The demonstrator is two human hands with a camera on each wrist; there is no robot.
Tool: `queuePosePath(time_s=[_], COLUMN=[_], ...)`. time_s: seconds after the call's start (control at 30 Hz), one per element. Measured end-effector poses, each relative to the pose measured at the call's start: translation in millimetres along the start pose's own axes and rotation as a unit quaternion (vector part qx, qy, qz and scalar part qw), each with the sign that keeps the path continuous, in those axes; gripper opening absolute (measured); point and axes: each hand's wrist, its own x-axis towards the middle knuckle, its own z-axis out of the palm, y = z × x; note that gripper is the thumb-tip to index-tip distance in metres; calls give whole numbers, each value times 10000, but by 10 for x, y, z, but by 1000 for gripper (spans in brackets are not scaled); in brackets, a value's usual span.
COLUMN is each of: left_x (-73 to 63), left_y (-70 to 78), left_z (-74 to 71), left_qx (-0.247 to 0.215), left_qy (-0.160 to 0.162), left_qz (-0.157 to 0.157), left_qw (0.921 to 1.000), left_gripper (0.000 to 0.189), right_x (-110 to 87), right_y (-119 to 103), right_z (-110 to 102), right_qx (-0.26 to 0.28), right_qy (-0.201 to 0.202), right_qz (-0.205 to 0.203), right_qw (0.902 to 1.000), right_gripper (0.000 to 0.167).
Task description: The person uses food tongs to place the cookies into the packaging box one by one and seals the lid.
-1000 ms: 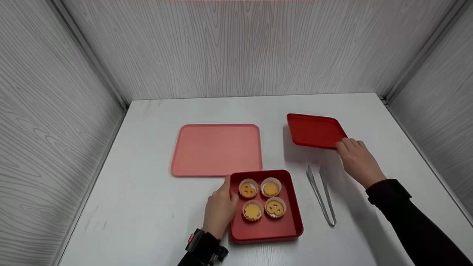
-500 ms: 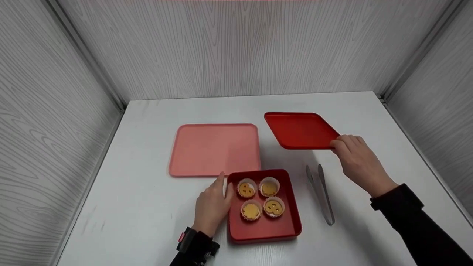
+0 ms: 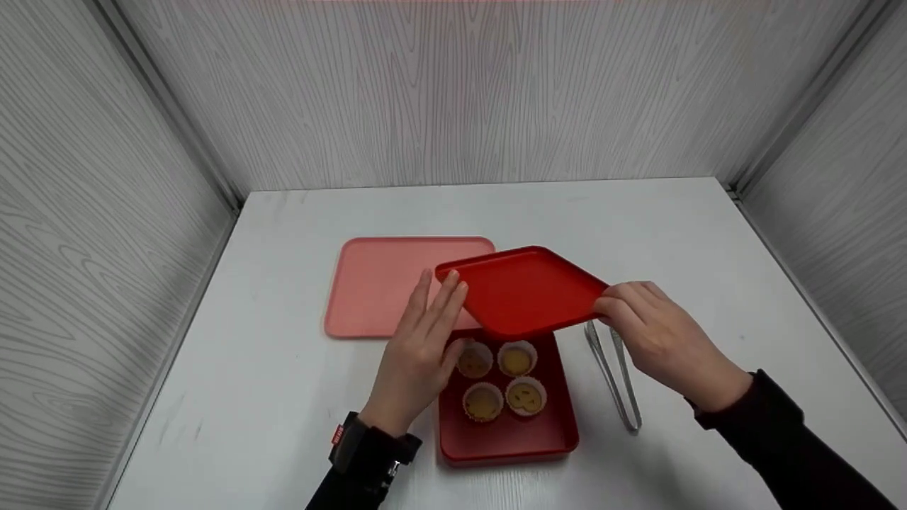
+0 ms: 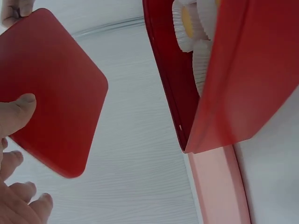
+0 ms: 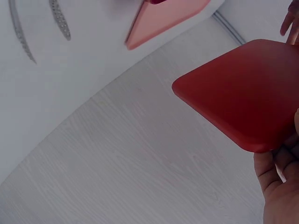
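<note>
My right hand (image 3: 662, 340) pinches the right edge of a flat red lid (image 3: 528, 290), holding it tilted in the air. At the lid's left corner is my left hand (image 3: 411, 354), its fingers straight; whether they touch the lid I cannot tell. Beneath the lid's near edge, a red rectangular box (image 3: 506, 440) stands on the table. Several yellow biscuits (image 3: 524, 397) sit inside it in white paper cups, shaded by the lid. The left wrist view shows the lid's underside (image 4: 56, 88) beside the box's wall (image 4: 261, 84). In the right wrist view, fingers (image 5: 265, 170) hold a lid corner.
A pink tray (image 3: 372, 287) lies behind the box, partly covered by the lid and left hand. Metal tongs (image 3: 623, 389) lie right of the box, their tips near the right hand. Grey wood-grain panels (image 3: 453, 92) enclose the white table (image 3: 248, 340) at the back and sides.
The right hand has carried the red lid leftward and nearer, over the box's far edge. My left hand has left the box's side and risen toward the lid, fingers straightened.
</note>
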Motion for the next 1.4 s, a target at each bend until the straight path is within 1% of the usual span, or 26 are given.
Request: queuePosePath(time_s=[0.07, 0.13, 0.23, 0.37, 0.5, 0.6, 0.67, 0.8, 0.87, 1.0, 1.1, 1.2, 1.23, 1.3, 1.37, 1.4], left_x=[10, 10, 1, -15, -37, -47, -53, -74, -81, -82, -83, -86, -87, -90, -91, -92], left_y=[2, 2, -2, -7, -10, -8, -7, -1, 3, 18, 30, 39, 40, 45, 52, 56], left_z=[4, 13, 31, 57, 73, 74, 78, 83, 80, 77, 78, 80, 83, 85, 83, 81], left_qx=[33, 4, -92, -166, -359, -601, -769, -1047, -1137, -1191, -1231, -1378, -1430, -1529, -1674, -1743], left_qy=[148, 301, 534, 757, 997, 1170, 1259, 1361, 1370, 1381, 1350, 1299, 1309, 1334, 1338, 1344], left_qz=[107, 161, 212, 230, 241, 323, 388, 403, 396, 461, 470, 435, 430, 419, 380, 357], left_qw=[9998, 9994, 9983, 9967, 9941, 9908, 9883, 9843, 9832, 9822, 9820, 9809, 9801, 9783, 9760, 9748], left_gripper=[86, 81, 69, 55, 40, 24, 18, 16, 15, 12, 10, 15, 18, 21, 21, 20], right_x=[28, 46, 59, 62, 73, 89, 100, 126, 142, 154, 138, 110, 102, 86, 61, 48], right_y=[-35, -56, -72, -78, -85, -92, -94, -95, -97, -87, -49, -1, 11, 26, 26, 22], right_z=[-10, -21, -31, -45, -62, -69, -73, -78, -75, -49, -27, -8, 2, 29, 62, 77], right_qx=[68, 116, 154, 194, 283, 434, 544, 676, 726, 1038, 1464, 1950, 2176, 2603, 2980, 3128], right_qy=[33, 65, 116, 156, 231, 421, 580, 843, 935, 1146, 1204, 1105, 1058, 928, 780, 716], right_qz=[-60, -101, -148, -188, -193, -150, -101, 13, 78, 260, 594, 1069, 1228, 1538, 1903, 2095], right_qw=[10000, 9999, 9997, 9995, 9991, 9981, 9968, 9941, 9929, 9876, 9801, 9687, 9625, 9487, 9321, 9236], right_gripper=[32, 30, 29, 30, 29, 29, 29, 29, 29, 29, 32, 33, 36, 48, 62, 65])
